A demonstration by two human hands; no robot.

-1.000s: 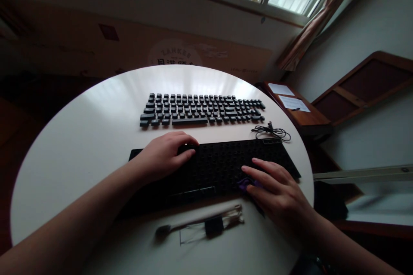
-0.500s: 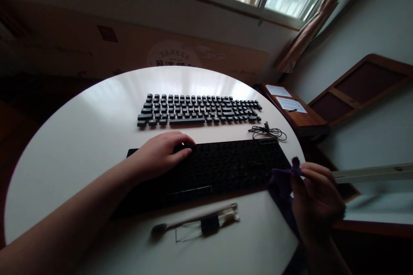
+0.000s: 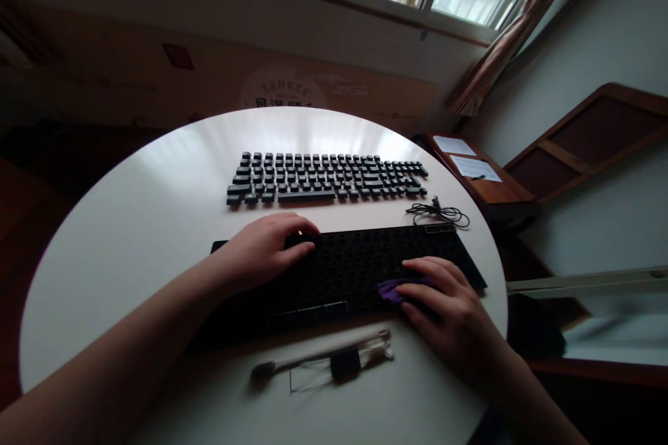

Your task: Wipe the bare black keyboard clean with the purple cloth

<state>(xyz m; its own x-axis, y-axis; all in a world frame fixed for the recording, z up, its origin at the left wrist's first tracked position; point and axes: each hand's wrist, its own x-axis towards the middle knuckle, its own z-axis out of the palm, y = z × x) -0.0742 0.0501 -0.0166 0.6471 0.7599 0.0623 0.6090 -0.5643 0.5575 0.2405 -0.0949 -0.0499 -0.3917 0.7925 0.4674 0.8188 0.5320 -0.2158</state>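
Note:
A black keyboard base (image 3: pixel 355 257), its keycaps off, lies on the white table in front of me. My left hand (image 3: pixel 271 242) rests across its left part, with thumb and fingers curled at the far edge. On the base's lower right, my right hand (image 3: pixel 443 295) presses a purple cloth (image 3: pixel 391 290) under its fingers. Behind the base, the loose black keycaps (image 3: pixel 323 177) stand in rows laid out like a keyboard. A thin toothbrush-like brush (image 3: pixel 303 359) and a wire puller with a dark grip (image 3: pixel 345 364) lie close to the near edge of the base.
A coiled black cable (image 3: pixel 438 212) sits beyond the base's right corner. The round white table (image 3: pixel 120 222) has its edge close to my right hand. Farther right, a wooden side stand (image 3: pixel 501 195) holds papers (image 3: pixel 476 168) and a pen.
My right hand lifted the purple cloth off to the right of the base, then brought it back down onto the lower right keys area. My left hand stays put.

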